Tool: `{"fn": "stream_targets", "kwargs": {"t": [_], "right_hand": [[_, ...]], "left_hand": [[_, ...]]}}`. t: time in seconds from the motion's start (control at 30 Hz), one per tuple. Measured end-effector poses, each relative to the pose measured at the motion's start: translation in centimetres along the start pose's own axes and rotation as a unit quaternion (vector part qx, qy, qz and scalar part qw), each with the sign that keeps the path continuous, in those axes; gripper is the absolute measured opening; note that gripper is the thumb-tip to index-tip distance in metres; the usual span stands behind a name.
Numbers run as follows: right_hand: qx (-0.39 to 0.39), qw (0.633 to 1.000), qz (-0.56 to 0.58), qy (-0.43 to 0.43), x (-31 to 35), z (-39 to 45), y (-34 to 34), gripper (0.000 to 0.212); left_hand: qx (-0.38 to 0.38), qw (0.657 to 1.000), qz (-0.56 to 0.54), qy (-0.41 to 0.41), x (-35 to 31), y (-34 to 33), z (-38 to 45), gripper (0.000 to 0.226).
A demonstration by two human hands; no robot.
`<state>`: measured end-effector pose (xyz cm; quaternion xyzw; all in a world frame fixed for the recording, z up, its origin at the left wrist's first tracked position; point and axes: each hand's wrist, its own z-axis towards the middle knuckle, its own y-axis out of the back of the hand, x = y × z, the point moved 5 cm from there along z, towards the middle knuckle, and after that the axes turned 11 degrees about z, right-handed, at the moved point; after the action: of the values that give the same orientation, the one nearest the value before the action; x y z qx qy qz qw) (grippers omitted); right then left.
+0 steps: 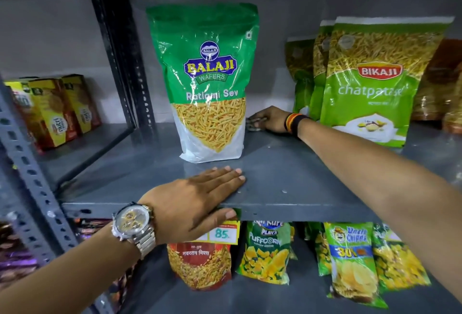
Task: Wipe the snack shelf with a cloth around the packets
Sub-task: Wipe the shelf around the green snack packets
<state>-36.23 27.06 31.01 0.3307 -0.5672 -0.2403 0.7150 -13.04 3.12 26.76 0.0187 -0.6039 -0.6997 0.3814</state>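
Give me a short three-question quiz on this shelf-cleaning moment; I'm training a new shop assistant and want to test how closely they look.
1. True or false: the right hand presses the cloth on the shelf beside the Balaji packet.
2. Where is the left hand?
A. Gripping the Balaji packet
B. Flat on the shelf's front edge
C. Holding the cloth
3. Fill in: the cloth lies between the Balaji packet and the ______ packets.

Key: 1 true; 2 B; 3 Bikaji.
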Motion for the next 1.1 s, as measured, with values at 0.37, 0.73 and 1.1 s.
{"fn": "stream_targets", "kwargs": {"t": [0.37,0.73,1.1], "right_hand": [[0.068,0.996,0.015,0.049,3.3,-14.5,2.4,0.038],[0.025,0.998,-0.020,0.056,3.1,-12.8,-0.5,0.036],[0.020,0.998,0.045,0.051,3.6,-24.2,4.3,0.037]], "left_hand": [[0.002,1.000,0.000,0.010,-0.2,0.4,-0.2,0.065],[0.027,0.999,-0.013,0.042,0.0,0.5,-0.1,0.079],[0.039,0.998,-0.005,0.055,-0.6,1.1,-0.2,0.077]]}}
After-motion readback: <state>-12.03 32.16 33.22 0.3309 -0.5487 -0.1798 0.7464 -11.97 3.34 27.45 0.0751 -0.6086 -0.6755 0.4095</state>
